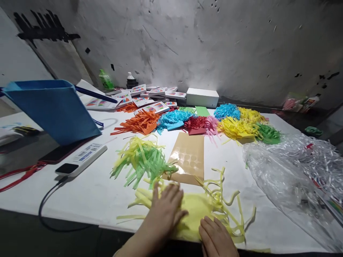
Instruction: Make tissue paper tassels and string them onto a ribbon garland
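Yellow fringed tissue paper (197, 210) lies flat at the near edge of the table, its cut strips spreading out to both sides. My left hand (164, 210) rests on its left part, fingers stretched out. On the right side, my right hand (217, 235) lies over the paper's near edge with fingers extended; its thumb side is partly hidden. Just beyond the paper is a brown sheet with clear round stickers (186, 157). Left of that sheet sits a pile of pale green and yellow fringed paper (143, 160).
Fringed bundles in orange (139, 121), blue (175, 119), red (197, 125) and yellow (237, 126) line the middle. Behind are printed boxes (152, 107) and a white box (202, 97). A blue bag (53, 107) and white device (81, 160) are left; a clear plastic bag (284, 182) is right.
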`<state>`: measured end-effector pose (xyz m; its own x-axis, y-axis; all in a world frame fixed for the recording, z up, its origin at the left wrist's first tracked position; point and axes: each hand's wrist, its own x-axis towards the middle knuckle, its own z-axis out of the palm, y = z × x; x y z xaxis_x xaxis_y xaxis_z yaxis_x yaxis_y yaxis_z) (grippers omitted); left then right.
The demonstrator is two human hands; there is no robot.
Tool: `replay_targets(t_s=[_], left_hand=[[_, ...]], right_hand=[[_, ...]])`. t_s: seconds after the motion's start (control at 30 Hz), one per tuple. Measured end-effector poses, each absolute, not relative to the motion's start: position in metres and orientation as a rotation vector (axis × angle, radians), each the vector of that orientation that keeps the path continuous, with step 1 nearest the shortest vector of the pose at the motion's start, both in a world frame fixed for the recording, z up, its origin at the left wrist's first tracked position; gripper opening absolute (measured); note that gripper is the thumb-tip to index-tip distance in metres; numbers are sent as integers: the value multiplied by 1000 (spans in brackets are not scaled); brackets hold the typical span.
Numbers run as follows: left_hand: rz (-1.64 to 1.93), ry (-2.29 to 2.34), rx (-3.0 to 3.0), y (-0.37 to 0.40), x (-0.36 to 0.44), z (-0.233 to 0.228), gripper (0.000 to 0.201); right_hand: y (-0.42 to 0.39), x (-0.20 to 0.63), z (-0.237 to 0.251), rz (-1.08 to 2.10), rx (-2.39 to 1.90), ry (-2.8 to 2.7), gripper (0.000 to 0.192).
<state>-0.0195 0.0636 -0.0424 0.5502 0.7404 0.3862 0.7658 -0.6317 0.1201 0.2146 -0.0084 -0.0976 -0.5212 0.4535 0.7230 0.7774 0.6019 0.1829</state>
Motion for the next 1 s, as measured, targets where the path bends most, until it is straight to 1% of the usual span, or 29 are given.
replay_targets(t_s=[0.07,0.1,0.17,0.2,0.23,0.27,0.3,0.37,0.4,0.47,0.6,0.7,0.73,0.77,0.9,1.0], left_hand=[[-736,-1555,-2421,73,-28,-39,37],[-785,-1562,-2384,73,-32,-38,41],[-877,-1329,-2522,63,-31,-38,55],[-944,-1140,-2616,56,-27,-41,55],[-1017,-963,-2691,48,-20,-45,46],[-1103,-846,-2734,42,-14,-51,32],[-1190,-798,-2753,36,-7,-58,23],[-1308,-892,-2764,31,0,-69,30],[-1313,-975,-2782,31,1,-72,32],[-1268,-1122,-2812,33,-1,-71,30],[-1044,-1301,-2842,41,-1,-50,25],[-928,-1402,-2836,48,5,-37,10],[-900,-1437,-2826,50,7,-36,9],[-872,-1471,-2812,53,7,-37,11],[-732,-1601,-2776,60,4,-43,29],[-662,-1694,-2741,61,2,-43,29]], right_hand=[[-7,219,-99,-657,-954,-2190,27],[-6,220,-100,-659,-952,-2183,28],[-4,219,-102,-662,-961,-2159,29],[-4,217,-102,-653,-959,-2151,29],[-5,214,-102,-632,-964,-2137,28],[-6,211,-102,-602,-980,-2112,27],[-7,208,-101,-562,-1011,-2078,26],[-12,203,-98,-475,-1110,-1982,24],[-14,201,-96,-430,-1165,-1931,24],[-15,199,-89,-334,-1238,-1870,23],[0,198,-74,-164,-1313,-1848,14],[18,197,-67,-129,-1399,-1914,15],[23,196,-66,-126,-1416,-1937,16],[26,195,-66,-121,-1423,-1954,18],[34,189,-68,-95,-1454,-1955,23],[36,185,-66,-139,-1532,-1901,27]])
